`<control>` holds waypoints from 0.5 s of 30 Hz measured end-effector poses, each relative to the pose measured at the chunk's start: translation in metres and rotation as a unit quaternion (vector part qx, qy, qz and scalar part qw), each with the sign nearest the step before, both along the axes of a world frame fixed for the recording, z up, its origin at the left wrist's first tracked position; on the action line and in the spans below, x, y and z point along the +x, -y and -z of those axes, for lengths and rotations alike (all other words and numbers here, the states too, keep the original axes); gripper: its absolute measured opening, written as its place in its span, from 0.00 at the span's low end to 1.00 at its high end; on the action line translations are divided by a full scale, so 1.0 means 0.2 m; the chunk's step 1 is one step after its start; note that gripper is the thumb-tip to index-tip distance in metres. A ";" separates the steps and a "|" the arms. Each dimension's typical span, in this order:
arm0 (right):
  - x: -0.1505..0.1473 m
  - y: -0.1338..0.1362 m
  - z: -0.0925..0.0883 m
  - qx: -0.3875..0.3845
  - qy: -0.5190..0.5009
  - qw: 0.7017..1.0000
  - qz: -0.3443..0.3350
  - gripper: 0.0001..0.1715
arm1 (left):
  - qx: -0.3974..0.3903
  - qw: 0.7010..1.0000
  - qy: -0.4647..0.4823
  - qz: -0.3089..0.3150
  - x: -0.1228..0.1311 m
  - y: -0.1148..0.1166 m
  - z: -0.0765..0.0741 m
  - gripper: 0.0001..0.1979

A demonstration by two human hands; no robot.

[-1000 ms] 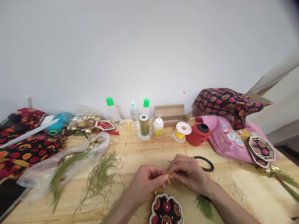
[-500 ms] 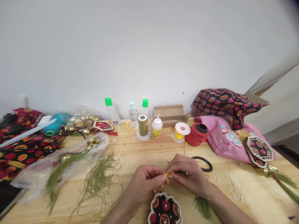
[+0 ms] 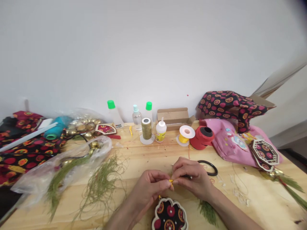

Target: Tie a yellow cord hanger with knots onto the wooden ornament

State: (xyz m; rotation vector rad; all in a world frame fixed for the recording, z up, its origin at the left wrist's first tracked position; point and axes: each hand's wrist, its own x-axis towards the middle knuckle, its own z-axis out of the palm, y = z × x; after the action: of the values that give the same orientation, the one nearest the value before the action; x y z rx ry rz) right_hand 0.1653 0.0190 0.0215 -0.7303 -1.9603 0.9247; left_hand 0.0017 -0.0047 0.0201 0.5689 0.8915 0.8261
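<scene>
A small knotted yellow cord [image 3: 170,181] is pinched between the fingertips of both hands. My left hand [image 3: 153,185] grips it from the left, thumb and forefinger together. From the right, my right hand [image 3: 192,177] pinches the same cord. Just below lies a flower-shaped ornament [image 3: 169,214] with a pale scalloped frame and dark patterned fabric; a bit of yellow cord shows at its top. Under my right forearm a green tassel [image 3: 208,212] pokes out. Partly behind the right hand, a black-handled tool [image 3: 210,168] rests on the table.
Loose green threads [image 3: 103,182] and a plastic bag [image 3: 72,159] lie left. Along the back stand a glue bottle [image 3: 161,131], an olive thread spool [image 3: 146,129], a yellow cord spool [image 3: 184,137] and a red thread cone [image 3: 202,138]. A pink pouch [image 3: 225,140] sits right.
Both hands stay in nearly the same place. The fingertips have drawn closer together, and less of the yellow cord shows between them.
</scene>
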 end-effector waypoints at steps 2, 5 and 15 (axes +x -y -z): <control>0.00 0.00 0.00 -0.002 0.004 1.000 -0.001 0.06 | -0.002 1.000 -0.001 0.020 -0.01 0.00 0.01 0.06; 0.00 0.00 0.00 -0.003 0.004 1.000 -0.004 0.04 | 0.002 0.999 0.008 0.041 -0.01 0.00 0.02 0.06; 0.00 0.01 -0.02 0.046 0.035 0.998 -0.008 0.06 | -0.011 1.000 0.016 0.018 -0.01 0.02 0.04 0.06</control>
State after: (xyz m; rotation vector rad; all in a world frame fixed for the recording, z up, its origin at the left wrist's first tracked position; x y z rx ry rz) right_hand 0.1652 0.0176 0.0245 -0.7028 -2.0577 0.8214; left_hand 0.0000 -0.0085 0.0124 0.5497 0.8582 0.7900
